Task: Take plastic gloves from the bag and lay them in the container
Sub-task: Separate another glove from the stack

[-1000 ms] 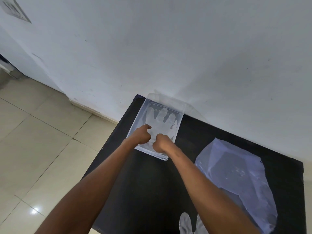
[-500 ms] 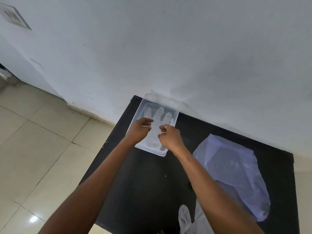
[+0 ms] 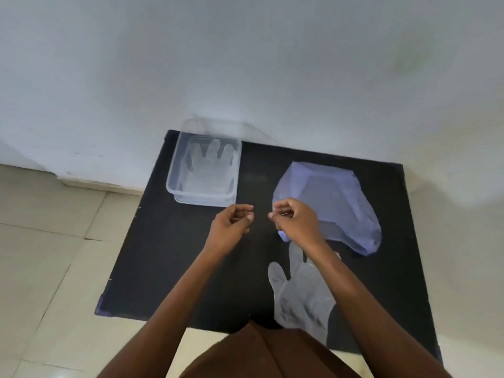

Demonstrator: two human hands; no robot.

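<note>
A clear plastic container (image 3: 172, 184) stands at the far left of the black table, with a translucent glove (image 3: 210, 170) lying flat inside it. The crumpled clear bag (image 3: 335, 197) lies at the right. A second glove (image 3: 302, 293) rests flat on the table near the front edge, partly under my right forearm. My left hand (image 3: 230, 230) hovers in front of the container, fingers curled, holding nothing. My right hand (image 3: 296, 222) is over the bag's near left edge, fingers loosely curled; nothing shows in its grip.
The black table (image 3: 169, 268) stands against a white wall (image 3: 245, 64). Beige floor tiles (image 3: 49, 255) lie to the left and front. My brown clothing (image 3: 259, 353) shows at the bottom edge.
Both hands have drawn back out of the container toward me, leaving the glove flat inside. The view has tilted down, showing the second glove and the table's front edge.
</note>
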